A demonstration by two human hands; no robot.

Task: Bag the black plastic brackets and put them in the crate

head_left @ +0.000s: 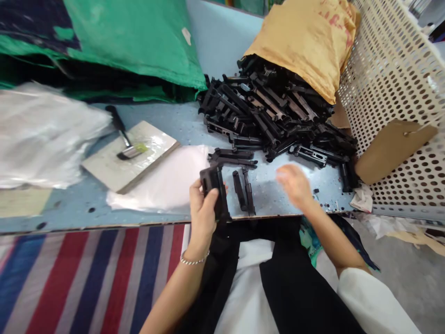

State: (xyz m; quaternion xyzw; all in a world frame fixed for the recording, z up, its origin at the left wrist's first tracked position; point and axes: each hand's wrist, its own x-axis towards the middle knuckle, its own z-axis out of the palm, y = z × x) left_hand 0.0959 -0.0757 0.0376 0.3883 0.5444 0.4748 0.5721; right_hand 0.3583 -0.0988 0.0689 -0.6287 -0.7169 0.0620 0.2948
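Note:
My left hand (202,208) is closed around a stack of black plastic parts (215,188) at the near edge of the blue table (181,121). My right hand (294,183) hovers over the table to the right, blurred by motion, and its fingers do not show clearly. Between my hands lie two loose black parts (243,188), with another pair (232,157) just beyond them. A large heap of the same black parts (271,113) spills from a brown paper sack (306,44) at the back right.
A white perforated basket (396,79) with a brown card tag (389,148) stands at the right. A white plastic sheet (170,178), a board with a brush (128,150), clear plastic bags (41,132) and green sacks (139,41) lie to the left. Striped fabric (86,278) hangs below the table edge.

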